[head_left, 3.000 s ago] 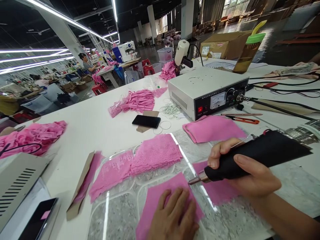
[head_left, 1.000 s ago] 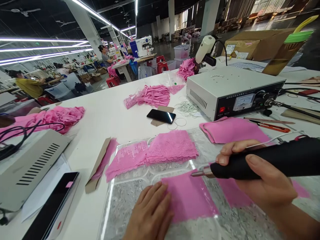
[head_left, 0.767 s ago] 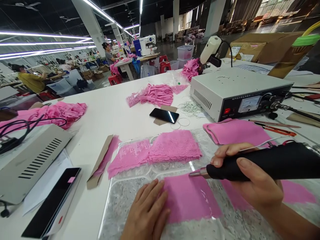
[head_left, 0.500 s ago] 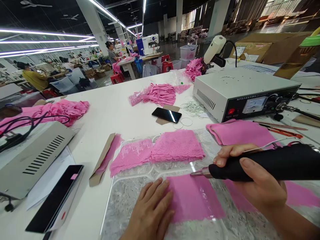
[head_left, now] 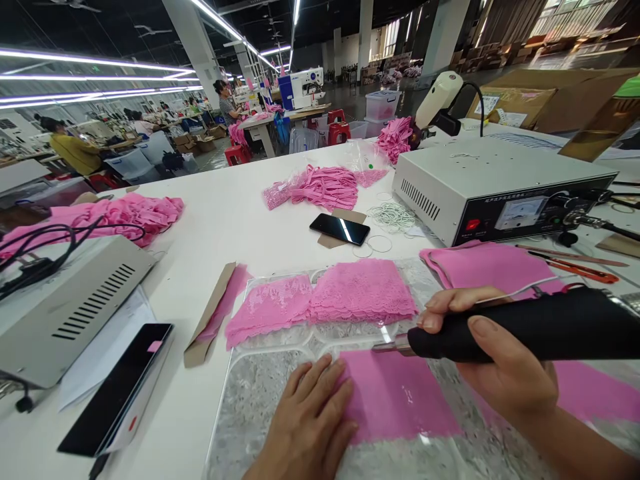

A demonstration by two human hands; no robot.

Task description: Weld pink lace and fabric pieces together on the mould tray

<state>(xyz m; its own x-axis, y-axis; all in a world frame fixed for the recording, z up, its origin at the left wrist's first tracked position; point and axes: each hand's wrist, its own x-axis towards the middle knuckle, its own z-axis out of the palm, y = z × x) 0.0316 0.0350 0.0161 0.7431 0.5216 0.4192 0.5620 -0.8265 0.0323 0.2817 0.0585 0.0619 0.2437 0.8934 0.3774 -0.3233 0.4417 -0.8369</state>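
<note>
My right hand (head_left: 505, 353) is closed round the black grip of an ultrasonic cutter (head_left: 480, 330), its metal tip pointing left. That tip meets the top edge of a flat pink fabric piece (head_left: 400, 397), near its upper left part. Flat on the mat, my left hand (head_left: 313, 417) has its fingers stretched out, the fingertips on the left edge of the fabric. Just beyond lie a stack of pink lace pieces (head_left: 363, 293) and a smaller lace pile (head_left: 273, 307) beside it. More pink fabric (head_left: 590, 393) lies partly hidden under my right forearm.
A clear-edged mat with a marbled look (head_left: 260, 393) covers the near table. A grey power unit (head_left: 500, 180) with a meter stands at right, another grey box (head_left: 75, 307) at left. A phone (head_left: 340, 229), folded pink fabric (head_left: 490, 267) and an orange cutter knife (head_left: 585, 270) lie around.
The cutter's tip has slid a little left along the top edge of the fabric, my right hand with it. My left hand stays at the fabric's left edge. The view has shifted slightly.
</note>
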